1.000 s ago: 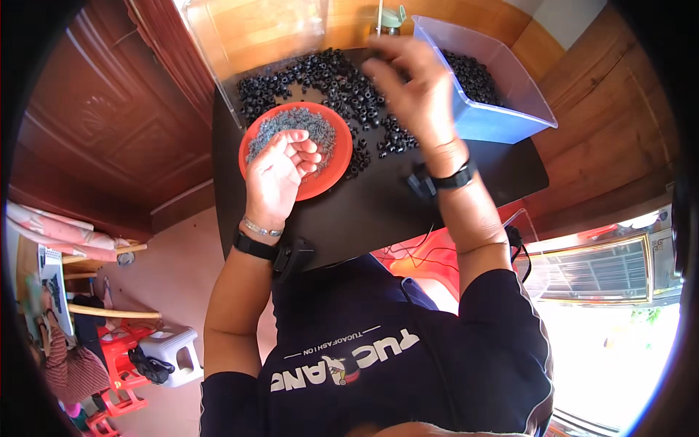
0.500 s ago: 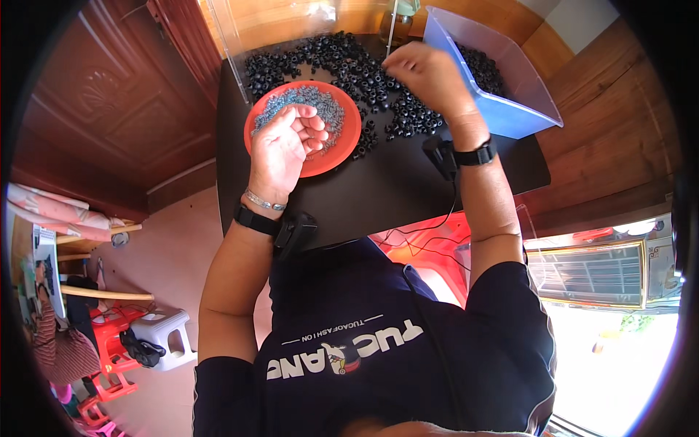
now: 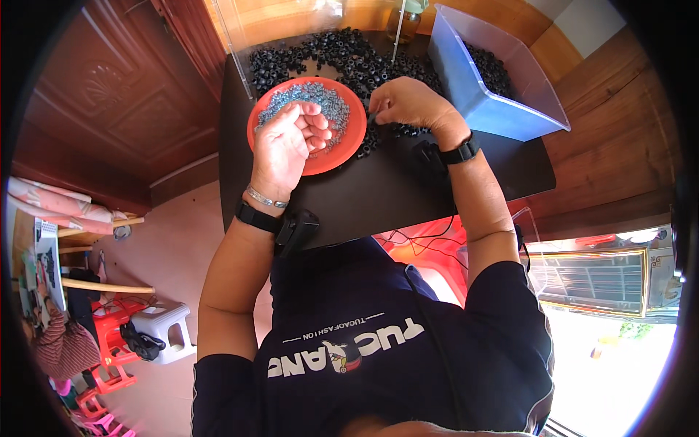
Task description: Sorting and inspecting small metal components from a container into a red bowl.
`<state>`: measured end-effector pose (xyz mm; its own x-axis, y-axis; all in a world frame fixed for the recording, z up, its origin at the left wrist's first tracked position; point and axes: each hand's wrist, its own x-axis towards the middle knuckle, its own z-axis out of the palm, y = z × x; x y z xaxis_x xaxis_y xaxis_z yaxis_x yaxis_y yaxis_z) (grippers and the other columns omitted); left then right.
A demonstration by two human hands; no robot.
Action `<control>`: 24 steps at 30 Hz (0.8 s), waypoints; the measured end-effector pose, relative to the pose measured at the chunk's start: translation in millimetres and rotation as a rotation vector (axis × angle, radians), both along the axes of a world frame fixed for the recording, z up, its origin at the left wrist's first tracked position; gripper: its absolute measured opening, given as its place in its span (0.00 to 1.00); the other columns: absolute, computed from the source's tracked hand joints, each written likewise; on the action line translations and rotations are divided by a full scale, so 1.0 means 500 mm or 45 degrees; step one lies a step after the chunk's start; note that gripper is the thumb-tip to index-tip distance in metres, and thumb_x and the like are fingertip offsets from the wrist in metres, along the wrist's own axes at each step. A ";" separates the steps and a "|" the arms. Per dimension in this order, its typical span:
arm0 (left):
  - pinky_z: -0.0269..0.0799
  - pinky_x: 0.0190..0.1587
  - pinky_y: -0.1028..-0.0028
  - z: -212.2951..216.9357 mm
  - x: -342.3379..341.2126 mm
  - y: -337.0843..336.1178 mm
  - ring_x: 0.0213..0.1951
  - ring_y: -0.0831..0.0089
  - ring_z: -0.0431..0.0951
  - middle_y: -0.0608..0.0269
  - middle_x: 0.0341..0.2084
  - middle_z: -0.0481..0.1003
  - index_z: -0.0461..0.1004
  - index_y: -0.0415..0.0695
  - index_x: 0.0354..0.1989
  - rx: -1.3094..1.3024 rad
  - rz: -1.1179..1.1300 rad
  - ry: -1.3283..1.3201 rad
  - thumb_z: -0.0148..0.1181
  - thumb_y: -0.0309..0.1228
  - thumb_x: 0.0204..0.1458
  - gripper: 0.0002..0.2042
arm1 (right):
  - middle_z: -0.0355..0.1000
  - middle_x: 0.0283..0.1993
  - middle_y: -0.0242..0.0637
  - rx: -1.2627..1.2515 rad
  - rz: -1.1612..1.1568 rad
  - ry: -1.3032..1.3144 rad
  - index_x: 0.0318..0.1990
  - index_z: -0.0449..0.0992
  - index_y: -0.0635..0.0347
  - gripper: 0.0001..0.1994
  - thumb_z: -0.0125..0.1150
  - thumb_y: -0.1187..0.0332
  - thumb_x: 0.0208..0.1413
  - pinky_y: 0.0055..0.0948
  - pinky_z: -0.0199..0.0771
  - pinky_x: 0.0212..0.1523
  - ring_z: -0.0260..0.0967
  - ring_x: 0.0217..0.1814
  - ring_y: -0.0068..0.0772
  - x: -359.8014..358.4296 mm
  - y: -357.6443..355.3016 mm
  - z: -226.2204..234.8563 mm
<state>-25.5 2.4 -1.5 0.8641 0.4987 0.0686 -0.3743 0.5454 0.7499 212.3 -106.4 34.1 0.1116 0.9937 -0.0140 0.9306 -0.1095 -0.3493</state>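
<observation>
My left hand (image 3: 284,149) is turned palm up over an orange-red plate (image 3: 354,135), its fingers curled in toward the thumb; anything inside them is hidden. Small silvery-blue metal pieces (image 3: 338,109) cover the middle of the plate. Just right of the rim, my right hand (image 3: 413,104) pinches thumb and fingers together, with what looks like a small black ring-shaped part at the tips. Many similar black parts (image 3: 342,51) lie spread behind and beside the plate, some of them under my right hand.
A translucent blue bin (image 3: 488,109) holding more black parts stands at the right of the dark table (image 3: 349,200). Behind are a clear upright panel (image 3: 280,29) and a jar (image 3: 404,28). Cables (image 3: 429,237) hang by a red chair (image 3: 444,255). Stools (image 3: 164,331) stand at left.
My right hand has come from the black parts near the bin leftward and nearer, to beside the plate's rim. My left hand has stayed over the plate.
</observation>
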 end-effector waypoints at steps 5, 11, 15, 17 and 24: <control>0.67 0.39 0.73 0.002 0.003 -0.002 0.34 0.69 0.75 0.61 0.31 0.74 0.70 0.41 0.38 0.013 -0.007 0.012 0.45 0.41 0.59 0.15 | 0.75 0.28 0.40 -0.037 0.027 -0.013 0.34 0.78 0.60 0.11 0.66 0.69 0.39 0.32 0.71 0.36 0.73 0.32 0.40 -0.006 0.014 -0.024; 0.68 0.36 0.74 -0.001 0.001 -0.004 0.32 0.70 0.75 0.61 0.30 0.74 0.71 0.41 0.37 0.042 0.028 0.074 0.45 0.40 0.59 0.15 | 0.75 0.32 0.32 0.300 0.055 0.544 0.38 0.77 0.62 0.08 0.63 0.77 0.48 0.24 0.72 0.39 0.72 0.35 0.24 -0.027 0.012 0.010; 0.69 0.34 0.75 0.005 0.006 -0.013 0.31 0.71 0.75 0.61 0.29 0.75 0.71 0.41 0.37 0.102 0.040 0.126 0.45 0.39 0.59 0.14 | 0.76 0.36 0.30 0.393 0.271 0.915 0.40 0.77 0.62 0.10 0.64 0.78 0.48 0.24 0.72 0.44 0.71 0.39 0.19 -0.073 0.025 0.035; 0.69 0.34 0.76 -0.002 0.008 -0.012 0.31 0.71 0.76 0.61 0.30 0.75 0.70 0.40 0.37 0.079 0.023 0.108 0.45 0.38 0.59 0.13 | 0.75 0.35 0.30 0.381 0.311 0.970 0.40 0.77 0.63 0.11 0.65 0.77 0.47 0.24 0.72 0.43 0.71 0.38 0.20 -0.097 0.034 0.038; 0.68 0.35 0.78 0.005 0.004 -0.018 0.31 0.74 0.75 0.64 0.29 0.73 0.67 0.45 0.38 0.112 0.123 0.131 0.46 0.38 0.58 0.10 | 0.74 0.36 0.36 0.717 0.413 0.491 0.38 0.77 0.59 0.11 0.66 0.76 0.44 0.30 0.74 0.40 0.74 0.39 0.35 -0.153 0.048 0.015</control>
